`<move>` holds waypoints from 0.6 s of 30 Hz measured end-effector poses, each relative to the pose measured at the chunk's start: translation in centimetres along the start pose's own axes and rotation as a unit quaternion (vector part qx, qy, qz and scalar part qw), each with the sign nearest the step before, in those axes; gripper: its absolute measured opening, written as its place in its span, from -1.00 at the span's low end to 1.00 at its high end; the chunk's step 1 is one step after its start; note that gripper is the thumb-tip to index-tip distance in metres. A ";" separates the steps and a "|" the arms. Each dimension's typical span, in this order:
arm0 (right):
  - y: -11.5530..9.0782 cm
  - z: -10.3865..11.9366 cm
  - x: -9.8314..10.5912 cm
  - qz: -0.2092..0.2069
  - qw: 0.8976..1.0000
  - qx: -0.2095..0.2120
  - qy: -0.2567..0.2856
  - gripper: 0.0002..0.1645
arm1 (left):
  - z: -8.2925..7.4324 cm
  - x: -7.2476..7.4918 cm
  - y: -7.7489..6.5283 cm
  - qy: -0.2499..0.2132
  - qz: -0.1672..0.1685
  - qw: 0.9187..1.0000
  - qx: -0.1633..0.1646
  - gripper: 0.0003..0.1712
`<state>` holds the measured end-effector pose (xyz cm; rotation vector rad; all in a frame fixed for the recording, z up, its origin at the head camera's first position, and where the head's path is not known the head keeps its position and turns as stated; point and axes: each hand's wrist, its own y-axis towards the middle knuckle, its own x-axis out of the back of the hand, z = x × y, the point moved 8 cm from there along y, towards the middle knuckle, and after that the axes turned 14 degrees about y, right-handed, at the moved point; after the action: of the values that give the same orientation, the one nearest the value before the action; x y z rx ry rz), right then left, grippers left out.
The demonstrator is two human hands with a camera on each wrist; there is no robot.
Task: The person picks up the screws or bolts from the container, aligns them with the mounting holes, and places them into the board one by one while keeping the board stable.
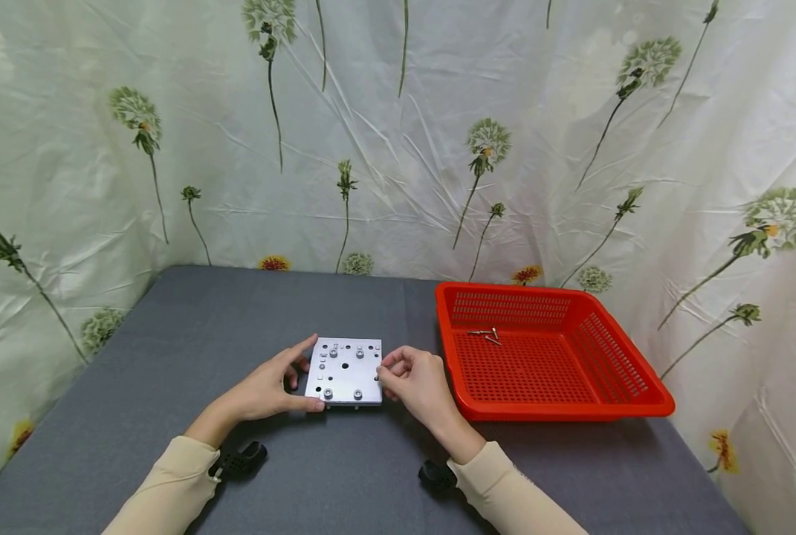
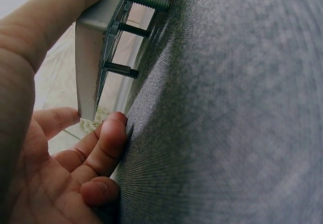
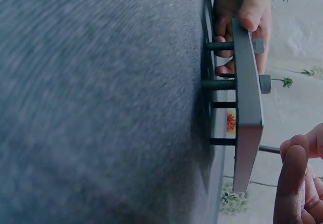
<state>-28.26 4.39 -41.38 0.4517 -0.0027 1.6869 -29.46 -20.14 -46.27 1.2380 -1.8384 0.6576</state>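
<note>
1. Near head-view centre, pinches slim rod with right hand, hiding one end behind fingertips.
2. Just below centre, grips smooth, squarish metal plate by edges with left hand.

Long sleeves in pale cream are worn: the L sleeve and R sleeve are each finished w/ a plain, same-colour cuff nr the wrist. Beneath the sleeve ends, small blk devices w/ rounded ends are worn, 1 per wrist, the L device being seen more fully than the R device. The L hand & R hand are bare, a short fingernail being visible on the L.
</note>
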 end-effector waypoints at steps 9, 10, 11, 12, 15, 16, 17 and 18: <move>0.1 -0.6 -0.3 0.024 1.000 -0.007 0.011 -0.95 | 0.0 0.1 -0.1 0.003 -0.002 1.000 0.003 0.39; 0.1 -0.7 -0.4 0.025 1.000 -0.009 0.011 -0.95 | 0.0 0.1 -0.1 0.004 -0.002 1.000 0.003 0.40; 0.1 -0.8 -0.4 0.027 1.000 -0.010 0.010 -0.95 | 0.0 0.0 -0.1 0.005 -0.001 1.000 0.005 0.40; 0.1 -0.9 -0.5 0.027 1.000 -0.011 0.011 -0.95 | 0.0 0.0 -0.1 0.006 -0.001 1.000 0.005 0.40; 0.2 -1.1 -0.6 0.030 0.999 -0.007 0.011 -0.96 | -0.1 0.0 -0.1 0.007 -0.002 1.000 0.005 0.40; 0.2 -1.1 -0.6 0.031 0.999 -0.006 0.011 -0.96 | -0.1 0.0 0.0 0.006 -0.002 1.000 0.005 0.40; 0.2 -1.2 -0.6 0.033 0.999 -0.004 0.011 -0.96 | -0.1 0.0 0.0 0.006 -0.002 1.000 0.005 0.40; 0.2 -1.2 -0.7 0.035 0.999 -0.001 0.010 -0.96 | -0.1 0.0 0.0 0.006 -0.002 1.000 0.004 0.39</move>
<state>-28.76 4.01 -42.61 0.4376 -0.0058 1.7591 -29.41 -20.07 -46.16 1.2401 -1.8243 0.6685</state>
